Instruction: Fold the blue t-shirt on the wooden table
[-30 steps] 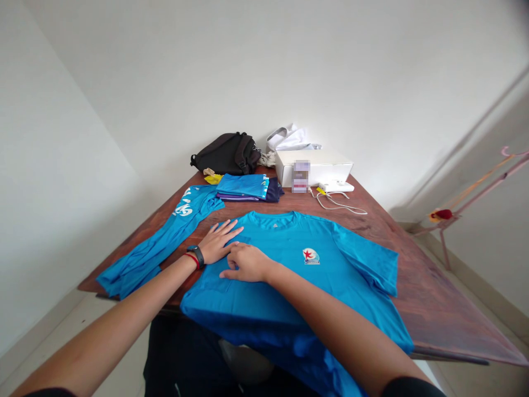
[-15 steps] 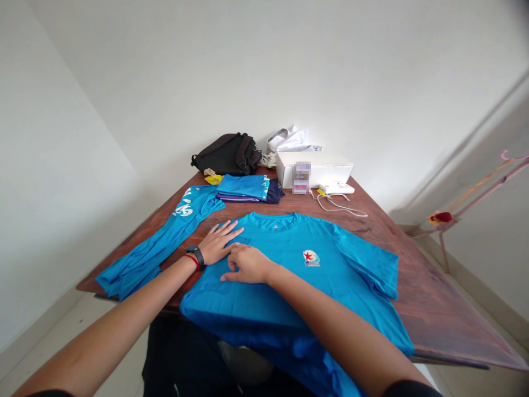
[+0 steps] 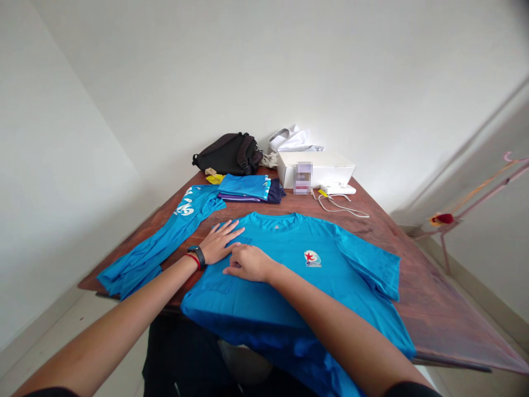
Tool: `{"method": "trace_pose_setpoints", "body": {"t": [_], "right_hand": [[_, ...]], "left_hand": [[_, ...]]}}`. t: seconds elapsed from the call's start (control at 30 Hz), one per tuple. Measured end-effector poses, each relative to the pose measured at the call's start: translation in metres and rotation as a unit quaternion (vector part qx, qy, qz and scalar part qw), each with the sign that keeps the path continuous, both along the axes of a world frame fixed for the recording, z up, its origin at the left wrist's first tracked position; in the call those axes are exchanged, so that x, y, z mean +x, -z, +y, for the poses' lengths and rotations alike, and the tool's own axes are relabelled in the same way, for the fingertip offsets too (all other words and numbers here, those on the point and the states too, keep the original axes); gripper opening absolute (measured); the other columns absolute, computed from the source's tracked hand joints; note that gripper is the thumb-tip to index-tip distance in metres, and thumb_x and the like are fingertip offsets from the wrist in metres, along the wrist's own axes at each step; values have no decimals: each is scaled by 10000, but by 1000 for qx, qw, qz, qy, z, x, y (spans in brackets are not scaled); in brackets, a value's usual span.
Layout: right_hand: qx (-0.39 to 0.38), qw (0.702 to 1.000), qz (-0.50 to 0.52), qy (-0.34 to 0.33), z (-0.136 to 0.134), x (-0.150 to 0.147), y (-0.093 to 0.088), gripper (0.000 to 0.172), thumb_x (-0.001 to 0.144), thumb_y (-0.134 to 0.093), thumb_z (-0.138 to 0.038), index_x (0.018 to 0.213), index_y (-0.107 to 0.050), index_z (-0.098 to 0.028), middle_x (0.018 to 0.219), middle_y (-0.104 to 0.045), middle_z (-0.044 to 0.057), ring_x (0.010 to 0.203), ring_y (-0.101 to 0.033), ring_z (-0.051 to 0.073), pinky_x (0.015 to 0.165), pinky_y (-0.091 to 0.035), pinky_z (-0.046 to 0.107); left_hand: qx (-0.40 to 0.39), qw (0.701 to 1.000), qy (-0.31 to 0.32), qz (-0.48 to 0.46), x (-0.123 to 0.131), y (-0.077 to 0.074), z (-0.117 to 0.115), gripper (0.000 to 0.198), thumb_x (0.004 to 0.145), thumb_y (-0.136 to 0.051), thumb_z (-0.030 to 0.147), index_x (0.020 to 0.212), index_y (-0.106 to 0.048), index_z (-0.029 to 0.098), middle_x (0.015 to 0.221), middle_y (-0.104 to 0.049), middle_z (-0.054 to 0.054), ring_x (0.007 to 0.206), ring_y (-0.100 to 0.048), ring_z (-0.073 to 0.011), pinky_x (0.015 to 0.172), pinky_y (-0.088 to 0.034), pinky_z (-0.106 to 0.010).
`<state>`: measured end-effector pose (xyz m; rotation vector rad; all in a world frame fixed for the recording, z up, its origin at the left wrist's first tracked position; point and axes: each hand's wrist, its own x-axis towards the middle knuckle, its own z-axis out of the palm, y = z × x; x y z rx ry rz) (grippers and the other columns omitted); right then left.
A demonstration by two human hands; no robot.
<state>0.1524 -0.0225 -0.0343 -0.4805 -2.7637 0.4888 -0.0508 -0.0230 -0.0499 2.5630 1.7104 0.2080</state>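
Observation:
A blue T-shirt (image 3: 285,281) lies spread over the table, collar facing away, with a small red-and-white logo at its right. Its lower part hangs over the front edge. On the left, the sleeve lies folded in across the body. My left hand (image 3: 219,242) rests flat on that folded side near the shoulder, fingers spread. Just right of it and below, my right hand (image 3: 250,263) is closed on the shirt, fingers curled and thumb near the index finger. The bit of cloth in its fingers is mostly hidden.
The wooden table (image 3: 442,325) bears a crumpled blue garment (image 3: 165,237) at left and folded clothes (image 3: 243,187) behind. A black backpack (image 3: 225,154), a white box (image 3: 322,165) and a white device with a cable (image 3: 339,189) stand farther back. A pinkish rack (image 3: 475,204) is at right.
The right thumb has drawn closer to the curled index finger. The left hand stays flat in place, and the shirt looks the same. The view has shifted very slightly.

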Motion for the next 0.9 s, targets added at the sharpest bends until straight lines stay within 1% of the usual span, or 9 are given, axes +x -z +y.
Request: {"method": "trace_pose_setpoints", "body": {"t": [0.2,0.5,0.9], "right_hand": [[28,1000,4,4,-2,-2,3,312,895,-698,-443,743,-668,-173,836,-673,50,851,-606,185,721,-398,273],[19,1000,8,9,-2,-3,5,306,892,-699,-440,738,-657,-179,833,-657,38,838,-595,178,714,-394,271],[11,1000,4,12,-3,-3,4,308,900,-690,-441,742,-659,-178,836,-654,39,858,-591,178,739,-402,268]], "left_hand": [[-9,1000,0,4,0,-1,0,576,1029,-305,587,1556,-317,358,1662,-184,-25,1528,-157,-316,1194,-166,-600],[0,1000,5,-13,-2,0,0,571,1022,-329,591,1547,-336,369,1652,-226,-30,1520,-183,-330,1188,-177,-609],[-5,1000,3,-7,-1,0,0,565,1028,-320,580,1550,-329,365,1659,-199,-28,1526,-163,-319,1191,-166,-607]]}}
